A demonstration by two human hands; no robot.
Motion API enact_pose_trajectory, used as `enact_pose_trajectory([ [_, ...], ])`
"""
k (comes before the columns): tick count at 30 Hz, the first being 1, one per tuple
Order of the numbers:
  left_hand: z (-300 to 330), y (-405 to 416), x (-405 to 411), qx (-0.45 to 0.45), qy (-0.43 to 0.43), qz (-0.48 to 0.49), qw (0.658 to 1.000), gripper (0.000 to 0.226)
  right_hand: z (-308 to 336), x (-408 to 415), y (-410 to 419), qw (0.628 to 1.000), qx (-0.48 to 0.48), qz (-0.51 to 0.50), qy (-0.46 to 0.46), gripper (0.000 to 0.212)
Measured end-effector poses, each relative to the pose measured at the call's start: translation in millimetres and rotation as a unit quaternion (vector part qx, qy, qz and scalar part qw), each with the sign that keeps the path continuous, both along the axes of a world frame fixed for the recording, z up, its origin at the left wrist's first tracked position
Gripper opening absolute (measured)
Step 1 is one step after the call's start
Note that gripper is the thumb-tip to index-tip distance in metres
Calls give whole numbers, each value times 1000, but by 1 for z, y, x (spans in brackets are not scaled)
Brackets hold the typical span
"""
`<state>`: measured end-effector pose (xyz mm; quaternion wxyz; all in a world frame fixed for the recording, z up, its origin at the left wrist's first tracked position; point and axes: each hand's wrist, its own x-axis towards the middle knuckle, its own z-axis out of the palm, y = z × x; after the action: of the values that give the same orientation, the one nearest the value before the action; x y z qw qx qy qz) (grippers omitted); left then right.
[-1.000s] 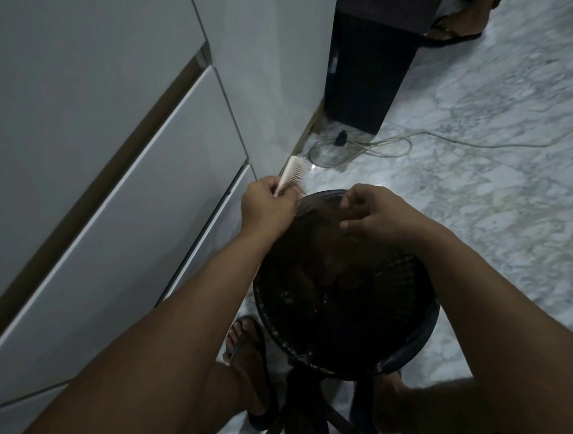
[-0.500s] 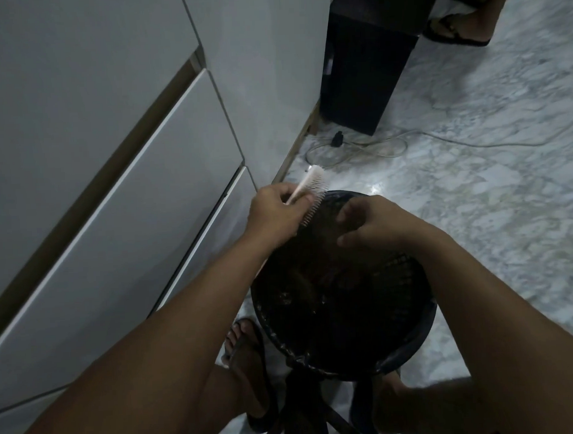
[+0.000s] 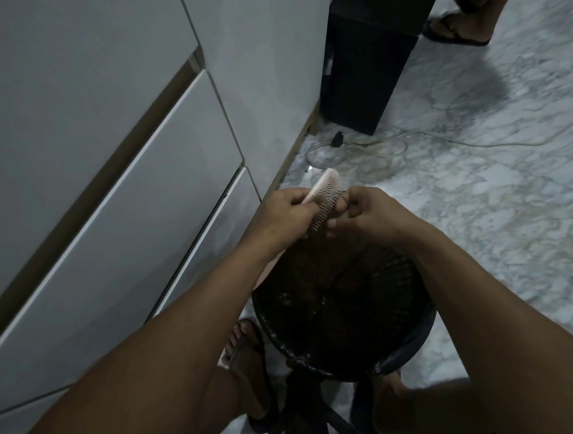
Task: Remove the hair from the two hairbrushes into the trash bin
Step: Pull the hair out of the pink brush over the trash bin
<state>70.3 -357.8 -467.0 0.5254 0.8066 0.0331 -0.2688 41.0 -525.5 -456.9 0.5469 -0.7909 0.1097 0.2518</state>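
My left hand (image 3: 286, 213) grips a pale pink hairbrush (image 3: 326, 196) by its handle, holding it tilted over the far rim of a round black mesh trash bin (image 3: 410, 358). The bristles face right, toward my right hand (image 3: 366, 215), whose fingertips are pinched against the bristle side. Any hair between those fingers is too dim to make out. Only this one brush is in view.
White cabinet drawers (image 3: 122, 206) run along the left. A black box (image 3: 364, 74) stands on the marble floor beyond, with a pale cable (image 3: 390, 146) looped near it. Another person's sandalled feet (image 3: 457, 29) show at the top right; my own sandalled foot (image 3: 247, 351) is beside the bin.
My left hand swung the brush rightward over the bin rim. My right hand came up from inside the bin and closed its fingertips on the bristles.
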Motion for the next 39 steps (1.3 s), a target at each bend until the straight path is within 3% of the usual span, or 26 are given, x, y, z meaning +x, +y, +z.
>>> enact_pose_trajectory([
  [4, -3, 2, 3, -16, 24, 19, 999, 26, -2, 1, -6, 998, -59, 21, -18, 5],
  [9, -11, 4, 8, 11, 16, 35, 999, 22, 0, 2, -10, 992, -112, 57, -32, 10],
  [14, -8, 11, 10, 17, 63, -5, 998, 31, -7, 5, -17, 982, -170, -51, -67, 7],
  [17, -5, 10, 7, 44, 72, -51, 995, 37, -5, 5, -14, 986, -141, -67, -59, 8],
  [21, -6, 8, 6, 77, 56, -65, 993, 44, 5, 1, -3, 998, -34, -31, -40, 29],
  [24, -8, 9, 5, 88, 45, -67, 993, 41, 1, -1, 4, 995, -58, 19, -75, 32],
  [27, -7, 10, 4, 93, 43, -69, 992, 30, -7, 0, 8, 987, -101, 36, -118, 22],
  [34, -6, 9, 8, 96, 14, 39, 994, 28, -8, 4, -1, 982, -159, 30, -101, 13],
  [39, -12, 13, 10, 35, 74, 70, 994, 28, -10, 3, -10, 977, -194, 23, -82, 11],
])
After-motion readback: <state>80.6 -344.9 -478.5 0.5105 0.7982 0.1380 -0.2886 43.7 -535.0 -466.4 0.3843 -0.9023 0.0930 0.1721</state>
